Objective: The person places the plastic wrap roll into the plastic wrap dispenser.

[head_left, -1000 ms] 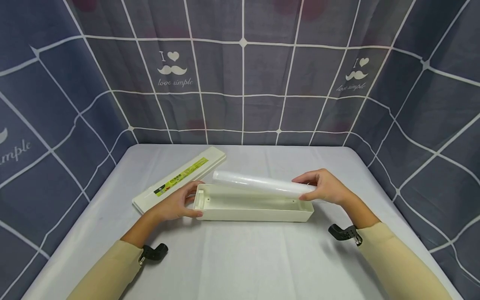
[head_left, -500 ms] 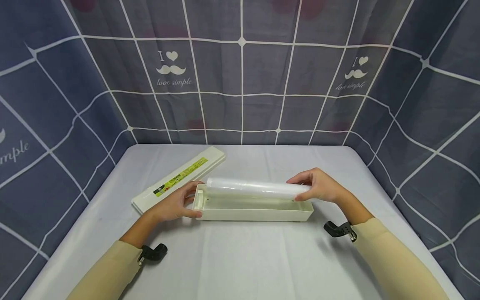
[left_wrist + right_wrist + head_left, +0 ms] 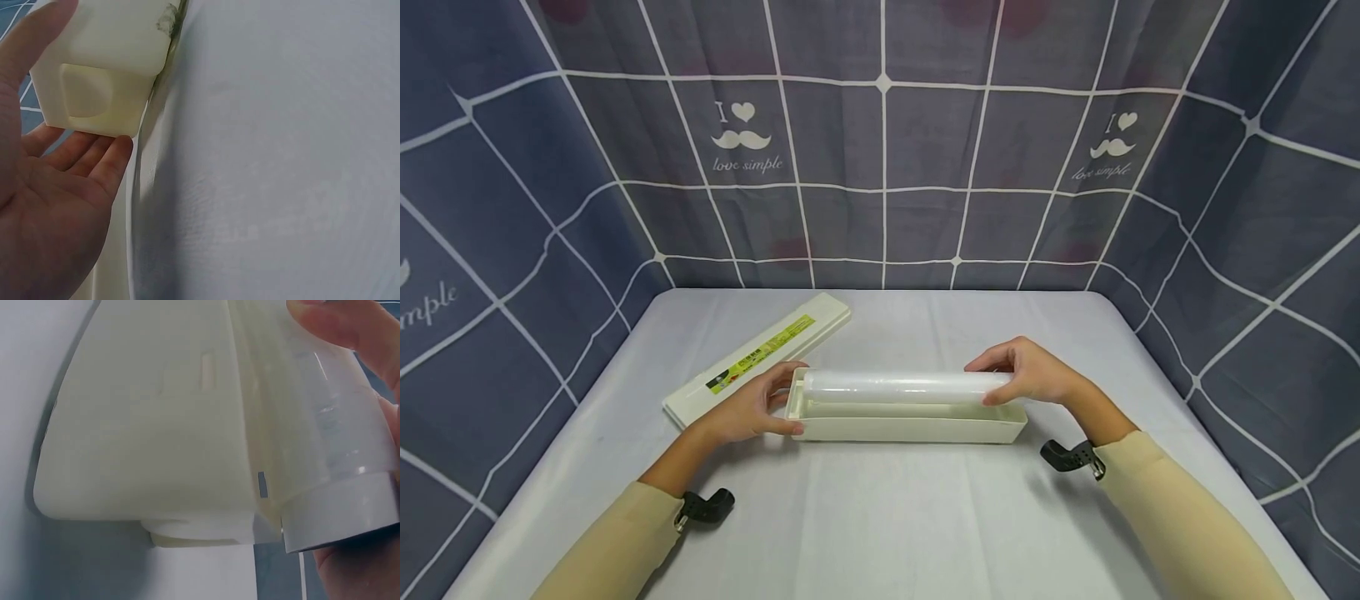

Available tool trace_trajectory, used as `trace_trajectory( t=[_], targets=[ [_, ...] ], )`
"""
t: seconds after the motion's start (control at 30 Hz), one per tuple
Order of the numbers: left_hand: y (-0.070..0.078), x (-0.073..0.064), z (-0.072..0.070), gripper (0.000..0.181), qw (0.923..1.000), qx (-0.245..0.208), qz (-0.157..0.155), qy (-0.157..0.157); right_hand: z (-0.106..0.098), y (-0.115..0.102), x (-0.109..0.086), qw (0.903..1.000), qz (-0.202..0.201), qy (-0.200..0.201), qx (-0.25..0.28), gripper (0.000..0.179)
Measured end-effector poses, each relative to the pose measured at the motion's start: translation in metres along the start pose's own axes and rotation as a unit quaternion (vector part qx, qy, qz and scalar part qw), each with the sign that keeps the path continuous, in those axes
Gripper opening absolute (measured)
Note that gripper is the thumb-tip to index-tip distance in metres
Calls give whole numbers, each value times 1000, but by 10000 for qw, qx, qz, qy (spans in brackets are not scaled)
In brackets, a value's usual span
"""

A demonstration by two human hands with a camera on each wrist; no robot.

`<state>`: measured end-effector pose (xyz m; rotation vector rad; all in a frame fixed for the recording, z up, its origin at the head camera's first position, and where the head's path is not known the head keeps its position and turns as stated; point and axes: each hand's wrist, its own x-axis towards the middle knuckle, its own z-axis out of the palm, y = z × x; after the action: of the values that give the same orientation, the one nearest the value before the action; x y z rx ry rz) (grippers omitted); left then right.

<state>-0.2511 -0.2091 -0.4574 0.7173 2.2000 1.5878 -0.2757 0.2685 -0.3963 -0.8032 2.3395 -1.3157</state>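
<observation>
Roll of clear plastic film (image 3: 895,386), a glossy cylinder, level along the far side of an open cream box (image 3: 910,431) — its left end, tilted up a second ago, now inside the rim, so apparently almost seated. The right hand (image 3: 1030,372) grasps the roll's right end; the left hand (image 3: 748,408) grips the smooth, rigid box's left end. Behind, a flat lid (image 3: 758,356) with a yellow-green label (image 3: 762,354) rests on the cloth-covered table (image 3: 895,517).

The roll (image 3: 895,387) looks like clear plastic film, smooth and glossy. The box (image 3: 910,430) and lid (image 3: 760,356) look like smooth, fairly matt plastic. The creased tablecloth (image 3: 880,525), curtain (image 3: 925,137) and 2 sleeves (image 3: 613,542) look like matt cloth.
</observation>
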Motion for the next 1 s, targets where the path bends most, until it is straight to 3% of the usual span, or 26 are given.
trace_trajectory(
  t=[1.0],
  targets=[
    [3, 2, 5, 94, 9999, 121, 62, 29, 15, -1, 12, 9998, 89, -162, -108, 44]
  ],
)
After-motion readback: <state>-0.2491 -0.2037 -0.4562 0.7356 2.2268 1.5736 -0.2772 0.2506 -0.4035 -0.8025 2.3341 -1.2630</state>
